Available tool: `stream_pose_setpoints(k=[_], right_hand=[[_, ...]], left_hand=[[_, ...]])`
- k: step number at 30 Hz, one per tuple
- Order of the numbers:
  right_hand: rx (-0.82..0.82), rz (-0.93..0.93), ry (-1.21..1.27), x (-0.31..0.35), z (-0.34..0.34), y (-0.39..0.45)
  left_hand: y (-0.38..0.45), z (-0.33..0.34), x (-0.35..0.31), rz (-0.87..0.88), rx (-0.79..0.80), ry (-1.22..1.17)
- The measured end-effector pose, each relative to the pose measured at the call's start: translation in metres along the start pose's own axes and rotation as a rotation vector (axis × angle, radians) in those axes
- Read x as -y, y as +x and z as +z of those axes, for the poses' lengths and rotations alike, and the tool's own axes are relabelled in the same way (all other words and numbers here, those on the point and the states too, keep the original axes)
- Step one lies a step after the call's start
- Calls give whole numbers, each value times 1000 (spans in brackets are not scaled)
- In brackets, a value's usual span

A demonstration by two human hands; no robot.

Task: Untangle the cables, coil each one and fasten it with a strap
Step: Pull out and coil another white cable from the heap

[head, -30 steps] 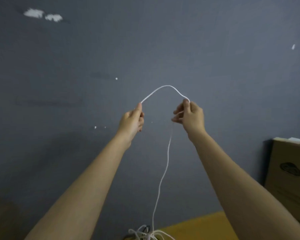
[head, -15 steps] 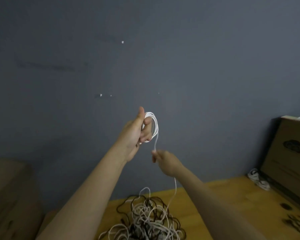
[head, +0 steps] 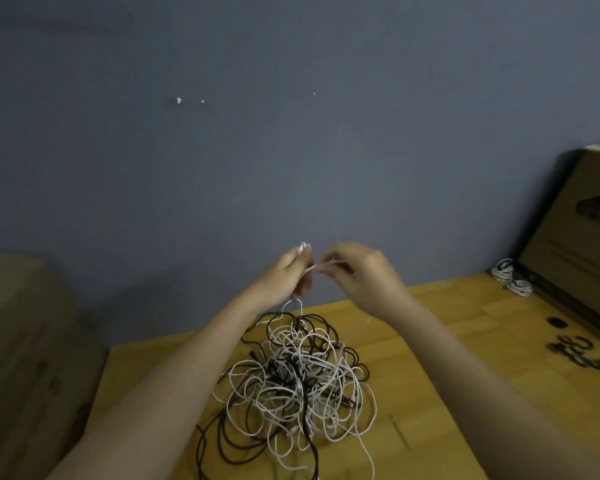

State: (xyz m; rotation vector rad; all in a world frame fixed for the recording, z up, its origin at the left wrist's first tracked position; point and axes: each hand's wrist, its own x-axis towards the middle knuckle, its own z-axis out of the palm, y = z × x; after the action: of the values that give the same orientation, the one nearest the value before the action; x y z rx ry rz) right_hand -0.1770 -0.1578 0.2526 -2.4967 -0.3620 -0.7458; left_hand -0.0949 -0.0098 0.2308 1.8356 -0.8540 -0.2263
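A tangled heap of white and black cables [head: 291, 379] lies on the wooden table [head: 465, 341]. Above its far side my left hand [head: 284, 275] grips a small coil of white cable [head: 303, 247], whose end shows at my fingertips. My right hand [head: 361, 271] is close beside it, fingers curled, pinching a stretch of the same white cable [head: 326, 265] between the two hands. Both hands are blurred. A white strand drops from my hands into the heap.
Two coiled white cables [head: 510, 278] lie at the table's far right beside a cardboard box [head: 575, 244]. Dark straps [head: 579, 351] lie on the table at the right. Another cardboard box [head: 25, 341] stands at the left. A grey wall is behind.
The view has dropped towards the table. My right hand rose from below the coil to meet my left hand, and both hands came lower, nearer the heap.
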Motion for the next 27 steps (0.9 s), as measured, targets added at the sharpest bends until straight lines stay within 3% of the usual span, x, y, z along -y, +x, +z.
stream_pose_setpoints(k=[3, 6, 10, 13, 15, 19, 24, 27], right_hand=[[-81, 215, 208, -22, -7, 4], [22, 337, 372, -35, 12, -3], [7, 527, 753, -34, 56, -29], [122, 659, 867, -30, 91, -53], [226, 676, 822, -24, 107, -66], [383, 547, 672, -7, 112, -79], [246, 525, 711, -12, 76, -75], [214, 526, 643, -24, 62, -69]], left_hand=[[-15, 1, -5, -67, 166, -93], [-30, 2, -11, -87, 281, -251], [-37, 3, -11, -124, 169, -656], [-30, 9, -11, -112, -9, -850], [-20, 16, -6, -80, -127, -724], [1, 23, 27, -74, -239, -126], [-7, 10, 69, -216, 113, 521], [-24, 17, 63, -187, 228, 386]])
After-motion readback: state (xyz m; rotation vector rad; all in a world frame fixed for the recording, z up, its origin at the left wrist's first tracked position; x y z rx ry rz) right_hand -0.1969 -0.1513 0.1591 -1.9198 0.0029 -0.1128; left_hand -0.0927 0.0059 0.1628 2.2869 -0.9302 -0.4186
